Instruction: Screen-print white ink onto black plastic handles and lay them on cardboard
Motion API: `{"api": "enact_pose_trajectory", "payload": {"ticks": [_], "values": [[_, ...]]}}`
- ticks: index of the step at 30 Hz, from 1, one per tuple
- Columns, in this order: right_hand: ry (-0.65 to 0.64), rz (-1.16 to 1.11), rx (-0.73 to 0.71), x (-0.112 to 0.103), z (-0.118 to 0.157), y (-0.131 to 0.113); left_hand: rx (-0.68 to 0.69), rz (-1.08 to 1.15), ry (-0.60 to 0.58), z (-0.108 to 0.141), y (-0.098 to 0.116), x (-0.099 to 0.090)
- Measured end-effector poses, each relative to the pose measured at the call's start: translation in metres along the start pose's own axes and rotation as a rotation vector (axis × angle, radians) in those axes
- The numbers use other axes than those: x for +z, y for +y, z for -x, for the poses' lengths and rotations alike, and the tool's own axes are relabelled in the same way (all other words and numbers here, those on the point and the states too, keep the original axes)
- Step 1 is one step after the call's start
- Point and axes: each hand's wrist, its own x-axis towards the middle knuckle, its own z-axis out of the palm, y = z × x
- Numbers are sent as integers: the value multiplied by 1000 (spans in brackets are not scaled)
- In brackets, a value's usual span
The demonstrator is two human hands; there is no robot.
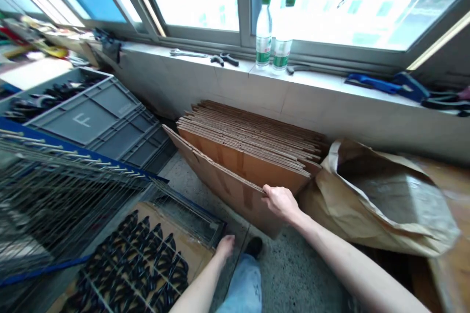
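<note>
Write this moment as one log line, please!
right hand: on flattened cardboard sheet | left hand: empty, beside jeans leg | nearby: cardboard stack

A windowsill [323, 80] holds two water bottles [263, 34], an adjustable wrench [188, 53] and pliers [224, 59].

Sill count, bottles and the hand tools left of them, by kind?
Green-capped plastic water bottles: 2
Adjustable wrench: 1
Black-handled pliers: 1
Total: 4
</note>
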Motion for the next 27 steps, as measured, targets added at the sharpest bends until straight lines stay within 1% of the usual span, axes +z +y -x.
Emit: {"api": "enact_pose_trajectory", "payload": {"ticks": [2, 3, 5, 7, 9, 11, 12, 13, 15, 18, 20, 22, 24, 25, 27], "values": [[20, -2, 32, -36, 49, 11, -28, 52, -18, 9, 2, 3], [38, -10, 60, -53, 79, 19, -35, 67, -31, 16, 2, 7], [97, -38, 117, -84, 148, 35, -37, 73, -66, 32, 0, 16], [176, -85, 158, -111, 230, 46, -20, 39, -110, 52, -8, 30], [253, -147, 186, -132, 320, 50, 6, 14, -136, 72, -19, 47], [324, -202, 229, -147, 416, 48, 18, 31, -149, 93, -34, 68], [355, -225, 267, -151, 464, 45, 25, 45, -156, 105, -42, 81], [380, -249, 317, -152, 511, 42, 37, 59, -173, 117, -50, 95], [418, -308, 445, -146, 601, 34, 90, 65, -240, 146, -66, 127], [461, -416, 629, -121, 720, 27, 170, 54, -366, 196, -92, 179], [509, -481, 720, -102, 788, 28, 150, 36, -410, 228, -108, 210], [560, -547, 795, -86, 848, 37, 112, 40, -432, 254, -122, 233], [602, -552, 886, -73, 899, 52, 126, 55, -463, 273, -130, 247], [635, -491, 964, -67, 921, 60, 148, 59, -494, 280, -132, 252], [725, -238, 1161, -54, 953, 75, 192, 59, -571, 294, -128, 257]]}}
